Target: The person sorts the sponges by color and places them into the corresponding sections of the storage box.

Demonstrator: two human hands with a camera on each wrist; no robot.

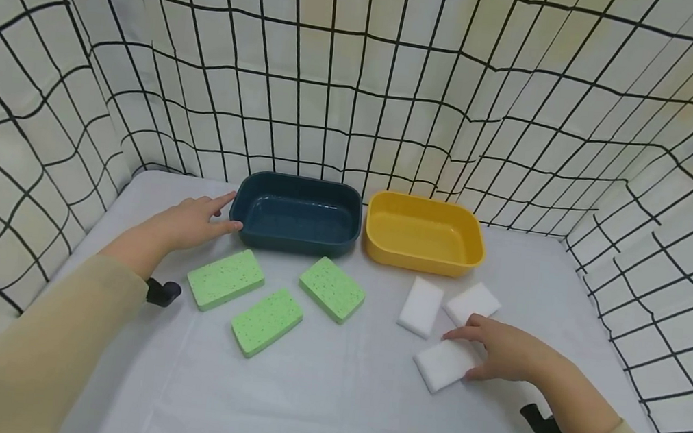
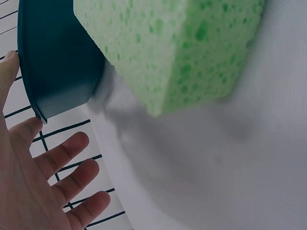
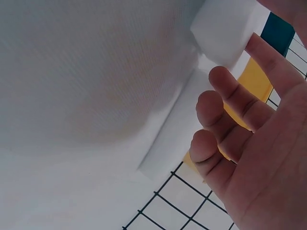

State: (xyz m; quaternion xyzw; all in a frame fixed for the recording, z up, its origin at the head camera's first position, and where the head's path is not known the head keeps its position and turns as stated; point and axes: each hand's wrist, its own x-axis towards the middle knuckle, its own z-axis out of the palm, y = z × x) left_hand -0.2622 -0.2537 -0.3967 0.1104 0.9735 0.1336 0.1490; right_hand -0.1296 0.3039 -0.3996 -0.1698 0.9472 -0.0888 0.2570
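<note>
My right hand (image 1: 510,352) has thumb and index finger at opposite edges of the nearest white sponge (image 1: 443,366), pinching it as it lies on the table. In the right wrist view the index fingertip meets the white sponge (image 3: 223,31); the other fingers are apart from it. Two more white sponges, one upright-angled (image 1: 421,306) and one beside it (image 1: 473,303), lie just beyond. My left hand (image 1: 188,222) touches the left end of the dark blue container (image 1: 294,246) with thumb and index fingertip, its other fingers spread in the left wrist view.
Three green sponges, at left (image 1: 226,279), front (image 1: 266,323) and right (image 1: 332,289), lie before the dark blue container. A yellow container (image 1: 423,261) stands to its right. Black wire grid panels (image 1: 357,94) border the white-covered table (image 1: 330,407) at the back and sides.
</note>
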